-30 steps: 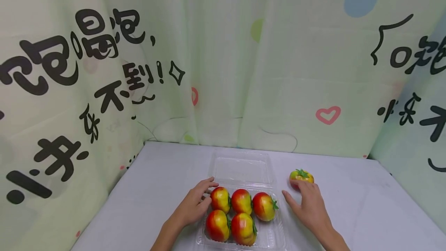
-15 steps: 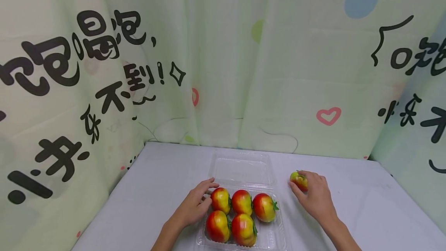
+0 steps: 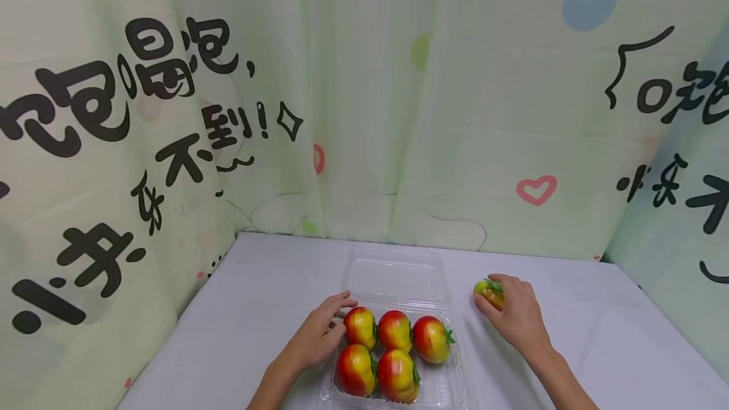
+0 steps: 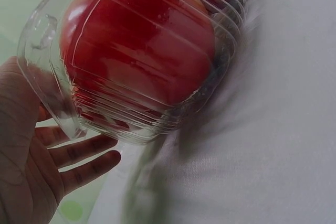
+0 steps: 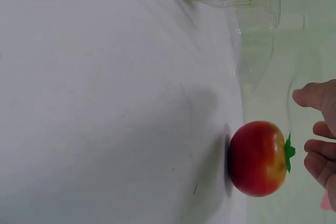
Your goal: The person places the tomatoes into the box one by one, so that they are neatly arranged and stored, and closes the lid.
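A lone red-and-yellow tomato (image 3: 487,292) with a green leafy top sits on the white table, right of a clear plastic box (image 3: 441,388). My right hand (image 3: 517,314) is over this tomato, thumb and fingers apart. In the right wrist view, a small gap shows between the fingertips (image 5: 315,148) and the leafy top of the tomato (image 5: 257,158). Several similar tomatoes (image 3: 394,329) lie in two rows in the box. My left hand (image 3: 315,332) is at the box's left rim, its fingers loosely spread; in the left wrist view they extend beside the clear wall (image 4: 39,40).
The box's clear lid (image 3: 393,276) lies folded back on the table behind it. A printed pale green curtain (image 3: 364,112) encloses the back and sides of the white table (image 3: 615,334).
My right hand has moved slightly right and back, so its thumb now shows in front of the lone tomato and its fingers behind. My left hand and the box have stayed put.
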`<action>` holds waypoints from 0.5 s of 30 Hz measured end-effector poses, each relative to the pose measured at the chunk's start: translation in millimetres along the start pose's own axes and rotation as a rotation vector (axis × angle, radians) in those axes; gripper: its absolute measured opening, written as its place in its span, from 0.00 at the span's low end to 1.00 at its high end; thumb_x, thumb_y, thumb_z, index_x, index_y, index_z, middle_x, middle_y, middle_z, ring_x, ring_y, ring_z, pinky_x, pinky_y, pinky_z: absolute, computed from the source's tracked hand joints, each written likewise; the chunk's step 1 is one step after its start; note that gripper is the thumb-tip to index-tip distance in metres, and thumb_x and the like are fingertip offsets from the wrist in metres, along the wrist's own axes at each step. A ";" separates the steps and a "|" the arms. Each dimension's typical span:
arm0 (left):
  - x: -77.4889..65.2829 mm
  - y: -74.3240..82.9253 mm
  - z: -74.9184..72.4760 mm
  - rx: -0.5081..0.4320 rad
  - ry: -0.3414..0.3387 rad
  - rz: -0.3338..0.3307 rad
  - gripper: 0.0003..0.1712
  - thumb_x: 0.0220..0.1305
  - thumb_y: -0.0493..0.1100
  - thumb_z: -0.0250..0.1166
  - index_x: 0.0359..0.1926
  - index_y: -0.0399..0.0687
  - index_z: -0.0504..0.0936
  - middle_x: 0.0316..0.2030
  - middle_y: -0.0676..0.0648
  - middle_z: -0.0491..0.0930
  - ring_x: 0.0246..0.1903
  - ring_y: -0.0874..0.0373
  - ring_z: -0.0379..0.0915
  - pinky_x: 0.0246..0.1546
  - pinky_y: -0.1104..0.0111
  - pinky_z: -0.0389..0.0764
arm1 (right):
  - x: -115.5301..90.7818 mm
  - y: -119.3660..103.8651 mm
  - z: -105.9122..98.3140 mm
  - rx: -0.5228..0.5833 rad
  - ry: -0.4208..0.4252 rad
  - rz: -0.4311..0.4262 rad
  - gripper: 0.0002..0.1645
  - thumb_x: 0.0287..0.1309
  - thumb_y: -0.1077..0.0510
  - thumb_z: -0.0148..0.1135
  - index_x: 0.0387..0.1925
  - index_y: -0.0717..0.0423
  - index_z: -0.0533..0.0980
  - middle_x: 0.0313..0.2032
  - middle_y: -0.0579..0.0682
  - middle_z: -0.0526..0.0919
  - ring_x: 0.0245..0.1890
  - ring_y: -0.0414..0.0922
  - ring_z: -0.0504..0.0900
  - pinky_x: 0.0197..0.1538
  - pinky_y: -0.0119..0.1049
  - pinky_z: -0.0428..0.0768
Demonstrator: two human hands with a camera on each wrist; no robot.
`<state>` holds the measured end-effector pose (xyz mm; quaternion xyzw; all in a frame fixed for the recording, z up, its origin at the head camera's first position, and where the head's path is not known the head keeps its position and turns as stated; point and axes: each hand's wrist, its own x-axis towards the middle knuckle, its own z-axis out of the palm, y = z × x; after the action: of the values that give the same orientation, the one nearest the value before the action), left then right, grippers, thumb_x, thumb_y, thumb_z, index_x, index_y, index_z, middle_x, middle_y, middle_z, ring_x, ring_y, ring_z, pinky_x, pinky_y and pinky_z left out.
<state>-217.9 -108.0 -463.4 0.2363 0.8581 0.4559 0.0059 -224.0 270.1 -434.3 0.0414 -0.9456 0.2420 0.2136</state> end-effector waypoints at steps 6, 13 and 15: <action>-0.5 -0.6 -0.2 -0.007 -0.002 0.001 0.26 0.68 0.37 0.52 0.66 0.39 0.74 0.72 0.36 0.67 0.57 0.46 0.78 0.57 0.52 0.82 | 5.5 3.5 3.7 0.007 -0.029 -0.014 0.30 0.56 0.59 0.74 0.56 0.72 0.75 0.53 0.72 0.79 0.52 0.67 0.75 0.57 0.66 0.75; -0.7 0.0 -0.2 -0.013 0.000 -0.003 0.26 0.68 0.37 0.53 0.66 0.40 0.74 0.72 0.36 0.67 0.57 0.46 0.78 0.57 0.51 0.82 | 8.0 7.5 8.1 -0.004 -0.063 -0.006 0.31 0.56 0.59 0.73 0.56 0.72 0.74 0.52 0.72 0.79 0.51 0.66 0.76 0.57 0.66 0.76; -0.7 -0.1 -0.2 -0.014 0.003 -0.003 0.26 0.68 0.37 0.53 0.66 0.40 0.75 0.72 0.36 0.67 0.57 0.46 0.78 0.57 0.51 0.82 | 8.3 8.5 8.7 -0.007 -0.072 -0.003 0.31 0.57 0.58 0.73 0.57 0.73 0.74 0.52 0.72 0.80 0.50 0.65 0.76 0.57 0.65 0.77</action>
<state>-217.4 -108.5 -463.5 0.2341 0.8553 0.4621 0.0073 -236.4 273.6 -441.5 0.0507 -0.9534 0.2367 0.1799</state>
